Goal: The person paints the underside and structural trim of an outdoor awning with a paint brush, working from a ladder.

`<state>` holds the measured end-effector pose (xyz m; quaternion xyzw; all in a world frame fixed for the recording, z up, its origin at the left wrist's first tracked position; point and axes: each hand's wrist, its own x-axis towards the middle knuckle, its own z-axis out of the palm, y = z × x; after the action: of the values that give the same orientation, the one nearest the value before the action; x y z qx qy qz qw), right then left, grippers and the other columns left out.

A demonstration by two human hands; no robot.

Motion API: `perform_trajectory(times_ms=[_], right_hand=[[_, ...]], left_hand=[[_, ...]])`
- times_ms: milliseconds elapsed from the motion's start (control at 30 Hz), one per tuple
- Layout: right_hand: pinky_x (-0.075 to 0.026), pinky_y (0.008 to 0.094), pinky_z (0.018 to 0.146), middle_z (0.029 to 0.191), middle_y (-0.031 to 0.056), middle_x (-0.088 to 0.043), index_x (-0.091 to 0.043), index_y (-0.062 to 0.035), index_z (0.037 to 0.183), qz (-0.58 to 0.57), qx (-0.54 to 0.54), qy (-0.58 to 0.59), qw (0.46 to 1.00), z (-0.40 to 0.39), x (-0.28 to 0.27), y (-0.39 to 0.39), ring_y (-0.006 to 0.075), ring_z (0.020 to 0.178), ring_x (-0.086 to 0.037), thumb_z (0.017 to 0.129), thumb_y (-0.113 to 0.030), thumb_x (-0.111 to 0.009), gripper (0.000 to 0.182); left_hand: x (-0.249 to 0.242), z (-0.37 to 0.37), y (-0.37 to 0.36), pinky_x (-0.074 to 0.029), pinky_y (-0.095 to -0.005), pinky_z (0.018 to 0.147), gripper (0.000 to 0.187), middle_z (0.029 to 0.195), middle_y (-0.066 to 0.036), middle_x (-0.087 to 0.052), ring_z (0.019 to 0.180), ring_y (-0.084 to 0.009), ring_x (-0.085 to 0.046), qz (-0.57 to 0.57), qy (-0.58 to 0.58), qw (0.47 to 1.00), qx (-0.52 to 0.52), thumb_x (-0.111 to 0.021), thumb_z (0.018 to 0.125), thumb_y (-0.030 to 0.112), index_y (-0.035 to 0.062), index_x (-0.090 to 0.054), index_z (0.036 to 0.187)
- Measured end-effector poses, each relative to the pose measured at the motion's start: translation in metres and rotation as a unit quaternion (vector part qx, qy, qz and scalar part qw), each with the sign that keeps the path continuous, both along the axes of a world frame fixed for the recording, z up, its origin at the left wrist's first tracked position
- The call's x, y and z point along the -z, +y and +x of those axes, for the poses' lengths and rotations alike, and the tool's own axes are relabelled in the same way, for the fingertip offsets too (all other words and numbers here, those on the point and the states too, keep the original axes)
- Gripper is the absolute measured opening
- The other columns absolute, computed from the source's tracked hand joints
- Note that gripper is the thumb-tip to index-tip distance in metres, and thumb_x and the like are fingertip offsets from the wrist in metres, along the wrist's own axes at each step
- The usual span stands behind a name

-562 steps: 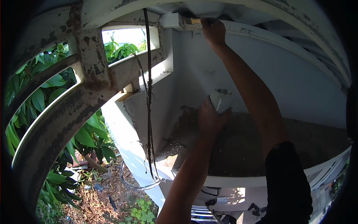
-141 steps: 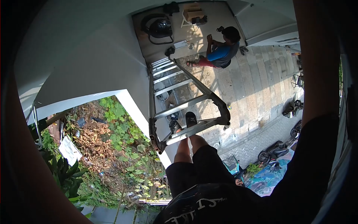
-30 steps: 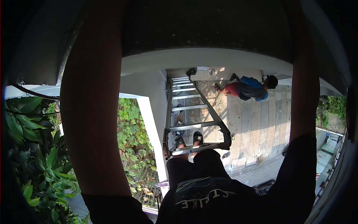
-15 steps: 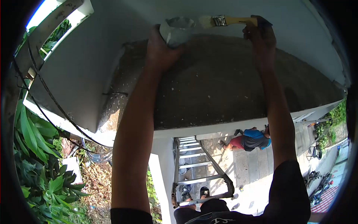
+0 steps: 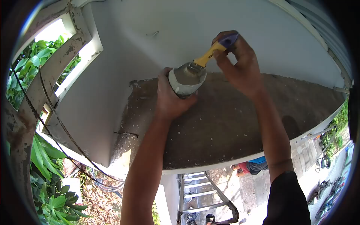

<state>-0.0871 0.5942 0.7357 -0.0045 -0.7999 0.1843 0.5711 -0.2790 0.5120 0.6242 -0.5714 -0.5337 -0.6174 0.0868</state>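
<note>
A paint-smeared cup (image 5: 185,89) rests in my left hand (image 5: 170,98), whose fingers wrap round its side; its mouth tilts toward me. My right hand (image 5: 242,67) grips a paintbrush (image 5: 205,59) by its yellow handle with a purple end. The brush's metal band and bristles dip inside the cup, where pale paint coats the inner wall. Both hands are above a dark, paint-flecked ledge (image 5: 217,120), in front of a pale wall (image 5: 180,30).
A metal ladder (image 5: 202,207) stands below the ledge. On the paved ground below, a person (image 5: 255,165) is partly hidden by the ledge. Dark cables (image 5: 56,140) hang at the left beside a weathered frame (image 5: 69,52). A short wire (image 5: 125,133) sticks out over the ledge.
The paintbrush has come away from the wall and down into the cup. My view has tilted up, so the ledge sits lower, and the person below is more hidden.
</note>
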Motion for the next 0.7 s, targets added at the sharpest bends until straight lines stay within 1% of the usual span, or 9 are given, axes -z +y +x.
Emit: perform_trajectory(times_ms=[67,133,200,267,300,367,500,567,700], right_hand=[[-0.052,0.0332,0.077,0.094,0.0068,-0.066,-0.06,-0.0021,0.108,0.061,0.048,-0.053,0.996,-0.005,0.004,-0.004,0.0172,0.081,-0.06,0.09,-0.002,-0.069,0.021],[-0.052,0.0341,0.078,0.094,0.008,-0.066,-0.059,-0.0025,0.107,0.044,0.034,-0.056,0.997,-0.006,0.014,-0.01,0.0197,0.082,-0.062,0.088,-0.002,-0.07,0.022],[-0.052,0.0351,0.078,0.094,0.0091,-0.065,-0.059,-0.0028,0.106,0.029,0.022,-0.058,0.998,-0.006,0.021,-0.009,0.0222,0.082,-0.063,0.086,-0.001,-0.07,0.023],[-0.052,0.0378,0.08,0.096,0.0098,-0.066,-0.059,-0.0033,0.107,0.085,0.053,-0.04,0.994,-0.007,0.031,-0.005,0.0278,0.085,-0.064,0.083,0.0,-0.071,0.027],[-0.052,0.0378,0.08,0.096,0.0098,-0.066,-0.059,-0.0033,0.107,0.083,0.053,-0.041,0.994,-0.006,0.032,-0.005,0.0278,0.085,-0.064,0.083,0.0,-0.071,0.027],[-0.051,0.0405,0.081,0.1,0.01,-0.066,-0.058,-0.004,0.107,0.122,0.076,-0.046,0.989,-0.005,0.033,-0.005,0.0327,0.089,-0.063,0.082,0.001,-0.069,0.027],[-0.05,0.0416,0.081,0.102,0.0086,-0.066,-0.058,-0.0053,0.106,0.09,0.078,-0.055,0.991,-0.001,0.035,-0.002,0.033,0.088,-0.062,0.083,0.0,-0.069,0.026],[-0.048,0.0415,0.081,0.098,0.0086,-0.065,-0.058,-0.0065,0.106,0.117,0.1,-0.068,0.986,0.0,0.032,-0.001,0.0318,0.087,-0.062,0.083,-0.001,-0.069,0.026],[-0.046,0.0414,0.08,0.094,0.0083,-0.064,-0.058,-0.0074,0.107,0.107,0.094,-0.092,0.986,0.0,0.034,-0.002,0.0306,0.087,-0.062,0.083,-0.002,-0.069,0.028]], left_hand=[[-0.001,0.002,0.0,-0.052,-0.0418,0.097,0.091,0.12,-0.021,-0.06,0.112,-0.0317,-0.063,0.005,-0.017,1.0,0.024,-0.092,0.064,0.019,-0.0046,-0.038,0.134],[0.001,0.003,-0.001,-0.052,-0.0417,0.096,0.092,0.12,-0.021,-0.061,0.111,-0.0312,-0.063,0.001,-0.042,0.998,0.049,-0.092,0.064,0.019,-0.0043,-0.038,0.134],[0.002,0.003,0.001,-0.053,-0.0405,0.095,0.093,0.12,-0.02,-0.062,0.11,-0.0277,-0.066,-0.001,0.012,0.999,0.032,-0.093,0.066,0.021,-0.0031,-0.035,0.135],[0.002,0.006,0.001,-0.053,-0.0408,0.096,0.094,0.121,-0.02,-0.062,0.111,-0.0277,-0.065,-0.003,0.011,0.999,0.042,-0.093,0.066,0.02,-0.0026,-0.035,0.136],[0.002,0.008,0.001,-0.053,-0.0411,0.096,0.094,0.121,-0.02,-0.061,0.112,-0.0277,-0.065,-0.001,0.01,0.999,0.05,-0.093,0.065,0.02,-0.002,-0.035,0.136],[0.001,0.009,0.0,-0.053,-0.0413,0.097,0.095,0.123,-0.019,-0.06,0.113,-0.028,-0.064,-0.004,0.014,0.999,0.052,-0.094,0.065,0.02,-0.0012,-0.034,0.136],[0.003,0.009,0.002,-0.052,-0.0413,0.098,0.097,0.126,-0.019,-0.057,0.115,-0.0287,-0.063,-0.005,0.031,0.997,0.066,-0.094,0.063,0.02,0.001,-0.034,0.137],[0.003,0.009,0.002,-0.052,-0.0414,0.098,0.097,0.126,-0.019,-0.057,0.115,-0.0287,-0.063,-0.006,0.036,0.997,0.066,-0.095,0.062,0.02,0.0012,-0.034,0.137],[0.003,0.01,0.003,-0.052,-0.0414,0.098,0.097,0.126,-0.018,-0.057,0.115,-0.0287,-0.063,0.006,0.056,0.997,0.055,-0.094,0.062,0.019,0.0011,-0.035,0.136]])
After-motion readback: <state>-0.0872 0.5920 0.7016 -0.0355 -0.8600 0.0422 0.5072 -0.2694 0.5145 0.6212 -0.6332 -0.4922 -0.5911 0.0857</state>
